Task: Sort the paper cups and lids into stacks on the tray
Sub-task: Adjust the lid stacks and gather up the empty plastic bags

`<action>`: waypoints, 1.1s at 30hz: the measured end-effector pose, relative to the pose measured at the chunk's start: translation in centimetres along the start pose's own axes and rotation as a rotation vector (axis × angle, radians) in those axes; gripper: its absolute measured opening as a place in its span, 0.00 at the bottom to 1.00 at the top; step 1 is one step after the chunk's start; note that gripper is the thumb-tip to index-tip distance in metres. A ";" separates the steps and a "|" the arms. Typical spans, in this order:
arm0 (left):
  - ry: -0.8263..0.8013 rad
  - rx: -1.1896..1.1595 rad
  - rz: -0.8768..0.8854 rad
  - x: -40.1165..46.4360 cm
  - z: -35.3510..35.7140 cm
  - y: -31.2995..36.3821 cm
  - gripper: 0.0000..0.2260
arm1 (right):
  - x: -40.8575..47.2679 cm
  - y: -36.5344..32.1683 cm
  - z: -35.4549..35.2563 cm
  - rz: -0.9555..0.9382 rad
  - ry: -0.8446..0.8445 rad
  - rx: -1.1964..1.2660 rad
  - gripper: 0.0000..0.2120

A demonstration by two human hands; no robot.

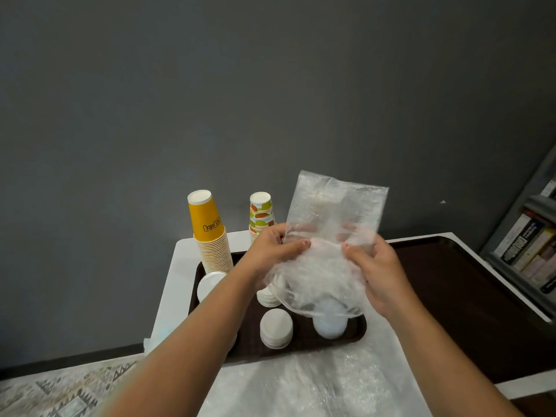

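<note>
Blocked at tray (pixel 358 334) rear-left by tall yellow cup stack (pixel 210 236) and patterned cup stack (pixel 261 213) | lid stacks (pixel 276 328) crowding tray middle | clear plastic bag (pixel 328 245) held above tray centre, hiding what lies under it | open: second, darker tray (pixel 469 290) to the right

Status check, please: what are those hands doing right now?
Left hand, right hand both gripping plastic bag. Cup and lid stacks on tray. Bag blocks view of lids.
</note>
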State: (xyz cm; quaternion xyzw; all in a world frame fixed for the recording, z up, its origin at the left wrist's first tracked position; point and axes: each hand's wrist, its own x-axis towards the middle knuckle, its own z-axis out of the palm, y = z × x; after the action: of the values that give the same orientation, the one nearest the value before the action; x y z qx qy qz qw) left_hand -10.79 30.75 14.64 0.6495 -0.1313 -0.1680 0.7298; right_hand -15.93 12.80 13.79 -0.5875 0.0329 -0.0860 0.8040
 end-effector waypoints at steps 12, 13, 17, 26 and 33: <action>-0.005 -0.396 -0.051 0.0 0.6 -0.3 0.15 | 0.2 -0.6 0.3 -0.019 -0.104 0.136 0.14; -0.027 -0.386 -0.038 0.1 0.3 -0.3 0.16 | 0.2 -0.7 0.3 0.007 -0.092 0.143 0.16; 0.071 -0.248 -0.034 -0.2 -0.2 -0.4 0.19 | 0.2 -1.2 -0.1 0.196 -0.145 0.235 0.18; -0.024 0.050 0.188 -0.3 -1.4 -0.1 0.25 | 0.3 -1.3 -0.7 0.311 -0.301 -0.082 0.18; 0.143 0.405 0.149 0.2 -2.7 -0.1 0.18 | 0.5 -1.9 -1.5 0.071 -0.222 -0.598 0.18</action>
State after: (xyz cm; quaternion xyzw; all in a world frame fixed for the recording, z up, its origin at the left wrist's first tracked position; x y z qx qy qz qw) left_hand -9.52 33.13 14.16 0.7816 -0.1577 -0.0373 0.6024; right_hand -15.86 10.77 15.13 -0.8020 -0.0107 0.0202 0.5968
